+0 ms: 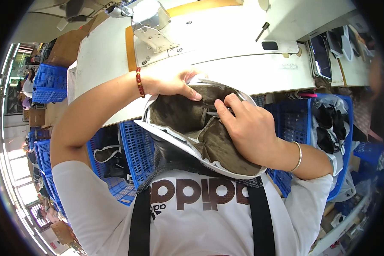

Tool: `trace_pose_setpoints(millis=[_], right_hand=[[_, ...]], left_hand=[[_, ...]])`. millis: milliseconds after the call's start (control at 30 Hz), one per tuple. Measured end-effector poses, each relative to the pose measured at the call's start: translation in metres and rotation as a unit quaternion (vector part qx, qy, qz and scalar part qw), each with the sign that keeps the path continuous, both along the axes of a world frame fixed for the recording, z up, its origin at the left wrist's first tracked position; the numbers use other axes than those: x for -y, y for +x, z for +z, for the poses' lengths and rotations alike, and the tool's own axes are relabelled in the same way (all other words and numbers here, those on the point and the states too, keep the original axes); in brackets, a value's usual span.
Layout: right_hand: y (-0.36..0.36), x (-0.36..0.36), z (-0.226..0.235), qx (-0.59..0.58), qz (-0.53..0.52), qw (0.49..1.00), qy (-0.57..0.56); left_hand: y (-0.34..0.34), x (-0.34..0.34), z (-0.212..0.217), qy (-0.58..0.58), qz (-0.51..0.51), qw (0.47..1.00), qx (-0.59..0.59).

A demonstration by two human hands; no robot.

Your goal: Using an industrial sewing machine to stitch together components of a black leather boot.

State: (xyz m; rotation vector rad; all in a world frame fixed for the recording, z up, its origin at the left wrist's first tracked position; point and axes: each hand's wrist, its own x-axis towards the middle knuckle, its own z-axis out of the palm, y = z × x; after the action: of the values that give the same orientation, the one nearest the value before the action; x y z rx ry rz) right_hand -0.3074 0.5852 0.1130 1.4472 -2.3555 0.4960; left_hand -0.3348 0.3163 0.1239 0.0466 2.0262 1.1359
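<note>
Two hands, the left hand [168, 83] and the right hand [245, 128], grip one brown-lined shoe upper [187, 117]. One red bead bracelet [139, 82], one silver bangle [298, 157]. Several blue crates [136, 147] lie below the hands.

Shoe upper [187, 123]: matt fuzzy cloth lining; crate [137, 149] ribbed plastic.

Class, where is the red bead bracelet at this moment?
In the head view, the bracelet sits on the left wrist, left of centre, just beside the left hand gripping the shoe upper's top edge, in front of the white sewing table.
</note>
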Motion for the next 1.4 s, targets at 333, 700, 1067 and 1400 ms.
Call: trace_pose_setpoints(millis=[333, 700, 1067, 1400], right_hand=[[-0.013, -0.004, -0.009, 0.021, 0.004, 1.000, 0.023], [-0.011, -0.001, -0.022, 0.033, 0.043, 0.997, 0.060], [-0.009, 0.003, -0.024, 0.019, 0.035, 0.998, 0.049], [-0.009, 0.009, -0.025, 0.013, 0.040, 0.998, 0.054]], left_hand=[[-0.005, -0.005, -0.020, 0.084, 0.067, 0.989, 0.103], [-0.008, -0.001, -0.030, 0.122, 0.047, 0.983, 0.131], [-0.009, 0.004, -0.042, 0.201, 0.025, 0.969, 0.139], [-0.008, 0.008, -0.045, 0.213, 0.010, 0.969, 0.122]])
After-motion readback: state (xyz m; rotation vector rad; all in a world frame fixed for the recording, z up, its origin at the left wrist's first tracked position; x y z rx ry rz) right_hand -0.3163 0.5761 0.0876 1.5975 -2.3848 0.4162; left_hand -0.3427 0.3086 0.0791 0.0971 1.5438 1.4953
